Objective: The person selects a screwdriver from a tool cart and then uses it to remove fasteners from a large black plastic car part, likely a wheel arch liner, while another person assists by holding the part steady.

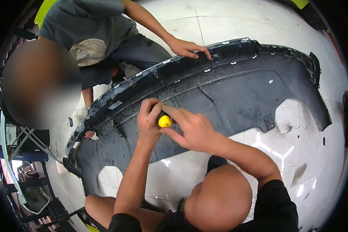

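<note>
Over the middle of a large dark bumper cover [243, 91], my two hands come together on a screwdriver [164, 121] with a yellow and black handle. Its yellow butt end points up at me; the shaft and tip are hidden beneath. My left hand [148, 120] curls its fingers around the dark part of the handle. From the other side, my right hand [193, 129] closes around the handle, thumb near the yellow end. The bumper cover lies with its inner side up, and small pale clips line its far edge.
Across the bumper, a co-worker crouches at the far left, one hand [187, 48] resting on the far edge and another hand [89, 134] at the left end. White tiled floor [170, 23] surrounds the part. At far left stands a metal-framed rack [36, 141].
</note>
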Demonstrator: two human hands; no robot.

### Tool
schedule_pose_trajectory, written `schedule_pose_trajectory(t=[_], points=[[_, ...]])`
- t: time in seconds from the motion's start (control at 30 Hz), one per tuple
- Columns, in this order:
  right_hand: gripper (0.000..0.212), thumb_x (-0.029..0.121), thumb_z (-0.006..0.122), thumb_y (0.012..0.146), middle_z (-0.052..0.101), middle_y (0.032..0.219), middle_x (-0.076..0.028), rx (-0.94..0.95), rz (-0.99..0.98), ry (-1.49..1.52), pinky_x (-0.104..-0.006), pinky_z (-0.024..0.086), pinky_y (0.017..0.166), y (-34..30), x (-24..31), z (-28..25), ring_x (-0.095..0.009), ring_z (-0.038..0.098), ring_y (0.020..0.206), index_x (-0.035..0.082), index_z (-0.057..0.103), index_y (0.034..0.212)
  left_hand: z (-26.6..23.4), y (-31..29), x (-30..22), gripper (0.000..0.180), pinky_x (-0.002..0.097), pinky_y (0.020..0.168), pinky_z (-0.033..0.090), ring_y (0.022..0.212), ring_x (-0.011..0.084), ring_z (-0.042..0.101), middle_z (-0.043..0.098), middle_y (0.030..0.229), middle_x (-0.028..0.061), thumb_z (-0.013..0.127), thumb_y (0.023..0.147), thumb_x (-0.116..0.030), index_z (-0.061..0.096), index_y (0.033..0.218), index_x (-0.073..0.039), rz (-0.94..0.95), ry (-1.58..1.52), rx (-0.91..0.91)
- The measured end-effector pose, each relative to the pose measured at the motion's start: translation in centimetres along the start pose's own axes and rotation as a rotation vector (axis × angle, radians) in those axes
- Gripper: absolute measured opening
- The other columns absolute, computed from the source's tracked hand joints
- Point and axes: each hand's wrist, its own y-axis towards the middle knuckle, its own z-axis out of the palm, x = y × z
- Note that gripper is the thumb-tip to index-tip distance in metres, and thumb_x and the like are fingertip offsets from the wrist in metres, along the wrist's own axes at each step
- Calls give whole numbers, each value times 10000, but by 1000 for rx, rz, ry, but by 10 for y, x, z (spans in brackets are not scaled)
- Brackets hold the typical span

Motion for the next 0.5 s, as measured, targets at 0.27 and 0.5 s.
schedule_pose_trajectory(t=[0.27, 0.5], points=[[561, 129, 816, 803, 586, 879, -70, -211, -188, 7, -308, 543, 504, -34, -3, 32, -182, 622, 577, 18, 636, 1322, 38, 23, 58, 286, 265, 726, 558, 824, 132, 680, 721, 1003, 97, 807, 859, -43, 751, 1140, -40, -601, -154, -106], [602, 37, 835, 743, 653, 909, -108, -192, -160, 32, -289, 570, 560, -45, 1, 29, -191, 665, 654, 2, 643, 1313, 62, 40, 74, 234, 254, 714, 550, 811, 105, 718, 781, 890, 94, 820, 875, -107, 748, 1038, 45, -638, -226, -230]])
